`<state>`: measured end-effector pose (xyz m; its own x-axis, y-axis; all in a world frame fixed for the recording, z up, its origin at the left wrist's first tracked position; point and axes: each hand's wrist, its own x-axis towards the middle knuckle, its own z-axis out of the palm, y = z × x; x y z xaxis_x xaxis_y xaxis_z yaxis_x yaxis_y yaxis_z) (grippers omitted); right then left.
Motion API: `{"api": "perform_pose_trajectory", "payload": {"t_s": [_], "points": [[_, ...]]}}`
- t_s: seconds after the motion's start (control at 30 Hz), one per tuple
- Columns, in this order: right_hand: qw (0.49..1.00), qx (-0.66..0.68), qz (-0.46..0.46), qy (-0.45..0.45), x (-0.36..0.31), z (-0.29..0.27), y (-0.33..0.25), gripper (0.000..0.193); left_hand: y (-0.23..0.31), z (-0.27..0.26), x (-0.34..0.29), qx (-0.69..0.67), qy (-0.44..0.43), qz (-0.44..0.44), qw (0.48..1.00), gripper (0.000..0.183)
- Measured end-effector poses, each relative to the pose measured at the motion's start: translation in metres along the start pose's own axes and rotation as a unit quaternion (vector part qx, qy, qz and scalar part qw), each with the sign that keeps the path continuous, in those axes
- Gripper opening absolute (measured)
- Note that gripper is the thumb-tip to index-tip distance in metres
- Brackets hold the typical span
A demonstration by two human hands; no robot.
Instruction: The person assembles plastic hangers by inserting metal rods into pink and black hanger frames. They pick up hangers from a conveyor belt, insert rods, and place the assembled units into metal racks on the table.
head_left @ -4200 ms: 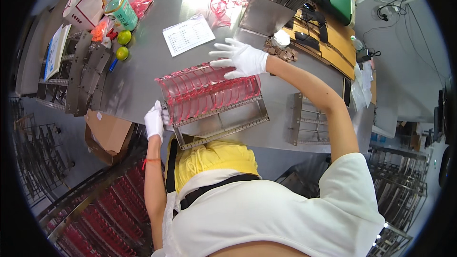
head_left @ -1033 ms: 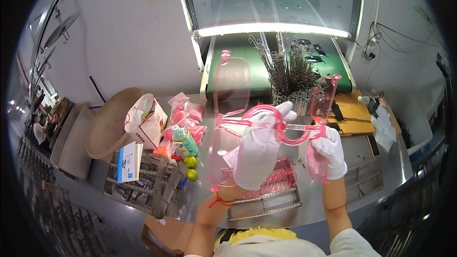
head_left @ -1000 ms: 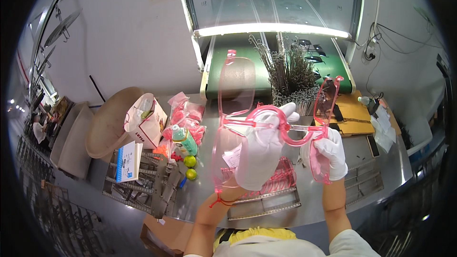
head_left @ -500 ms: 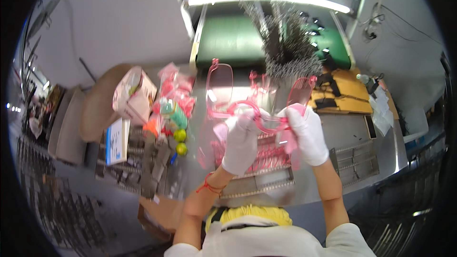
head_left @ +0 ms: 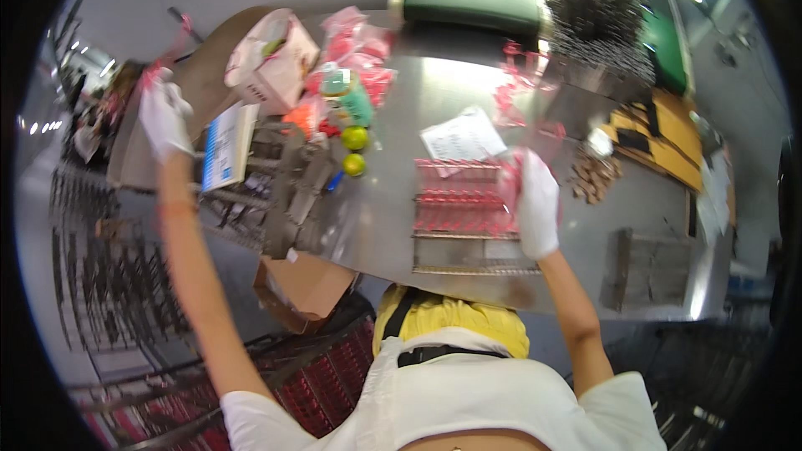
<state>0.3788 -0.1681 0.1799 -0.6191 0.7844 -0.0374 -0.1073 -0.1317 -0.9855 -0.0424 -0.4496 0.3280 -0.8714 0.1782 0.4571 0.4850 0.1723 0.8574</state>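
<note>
Far out to the left, my left hand (head_left: 164,113), in a white glove, is closed on a blurred pink plastic piece (head_left: 179,42) that sticks up beyond the fingers. My right hand (head_left: 539,207), gloved too, hangs over the right side of a metal rack tray (head_left: 472,253). Pink see-through plastic (head_left: 511,179) shows at its fingertips, smeared, so I cannot tell whether it is gripped. Rows of thin pink parts (head_left: 459,198) lie in the tray. A white paper sheet (head_left: 464,135) is behind it.
Left on the table are a pink-and-white box (head_left: 271,67), pink bags (head_left: 357,42), a green-labelled container (head_left: 346,98), yellow-green balls (head_left: 354,139) and a blue-white box (head_left: 227,146). Right are brown pieces (head_left: 596,175) and yellow-brown cardboard (head_left: 660,138). An open carton (head_left: 305,288) sits below the edge.
My hands have parted. The left has swung far left with a pink piece; the right has moved down beside the tray. The view has shifted left and down.
</note>
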Motion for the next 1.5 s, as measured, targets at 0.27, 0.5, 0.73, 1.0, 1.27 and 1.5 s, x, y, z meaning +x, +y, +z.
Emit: {"api": "perform_pose_trajectory", "payload": {"t_s": [0.27,0.5,0.73,1.0,1.27,1.5], "points": [[0.926,0.057,-0.366,0.072,0.058,0.024,-0.182,0.041,-0.02,0.06,0.073,-0.009,0.017,-0.027,0.999,0.069],[0.837,0.065,-0.537,0.077,0.054,0.028,-0.262,0.046,0.105,0.141,-0.067,0.099,0.006,0.199,0.975,0.047],[0.809,0.049,-0.58,0.077,0.062,0.027,-0.279,0.049,0.131,0.141,-0.101,0.049,0.047,0.245,0.967,0.046],[0.904,-0.288,-0.31,-0.055,0.048,0.017,-0.123,0.023,0.062,0.145,-0.189,0.326,-0.114,0.274,0.898,0.029],[0.949,-0.032,0.218,-0.224,-0.054,0.018,0.057,0.022,-0.025,0.113,-0.336,0.227,-0.094,-0.152,0.958,0.051],[0.924,-0.066,0.271,-0.262,-0.057,0.02,0.107,0.022,-0.045,0.076,-0.412,0.234,-0.047,-0.324,0.916,0.05]]}}
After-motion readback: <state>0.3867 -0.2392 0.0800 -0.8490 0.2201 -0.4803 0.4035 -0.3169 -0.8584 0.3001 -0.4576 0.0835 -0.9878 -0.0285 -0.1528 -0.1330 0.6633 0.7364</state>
